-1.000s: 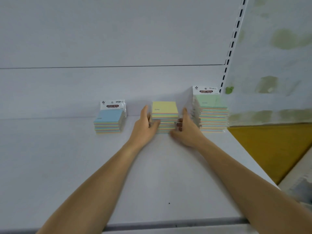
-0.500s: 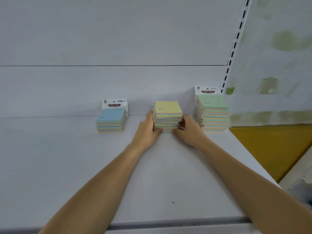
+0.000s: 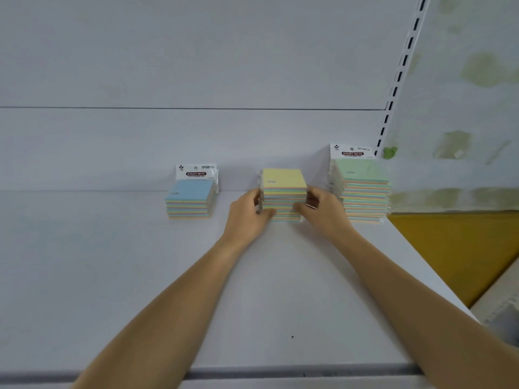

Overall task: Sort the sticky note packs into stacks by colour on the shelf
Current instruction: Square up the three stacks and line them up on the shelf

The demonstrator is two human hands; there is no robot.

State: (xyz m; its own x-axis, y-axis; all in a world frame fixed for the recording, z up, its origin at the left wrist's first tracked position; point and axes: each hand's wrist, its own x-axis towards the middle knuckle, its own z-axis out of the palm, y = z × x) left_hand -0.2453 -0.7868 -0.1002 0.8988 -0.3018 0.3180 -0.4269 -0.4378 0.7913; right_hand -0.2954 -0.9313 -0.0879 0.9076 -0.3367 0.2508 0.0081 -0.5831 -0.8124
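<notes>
Three stacks of sticky note packs stand along the back of the white shelf (image 3: 112, 276). The short blue-topped stack (image 3: 190, 198) is on the left. The yellow-topped stack (image 3: 283, 189) stands in the middle. The tall green-topped stack (image 3: 362, 189) is on the right, near the shelf's end. My left hand (image 3: 247, 214) presses against the left side of the yellow stack and my right hand (image 3: 323, 211) against its right side, fingers curled on its front edge. The stack rests on the shelf between them.
A slotted upright rail (image 3: 398, 80) runs up the back panel at the right. Beyond the shelf's right edge lies a yellow floor area (image 3: 455, 248). The shelf's front lip (image 3: 280, 373) is close to me.
Both hands closed in from in front of the yellow stack to grip its two sides. The stacks stay where they were.
</notes>
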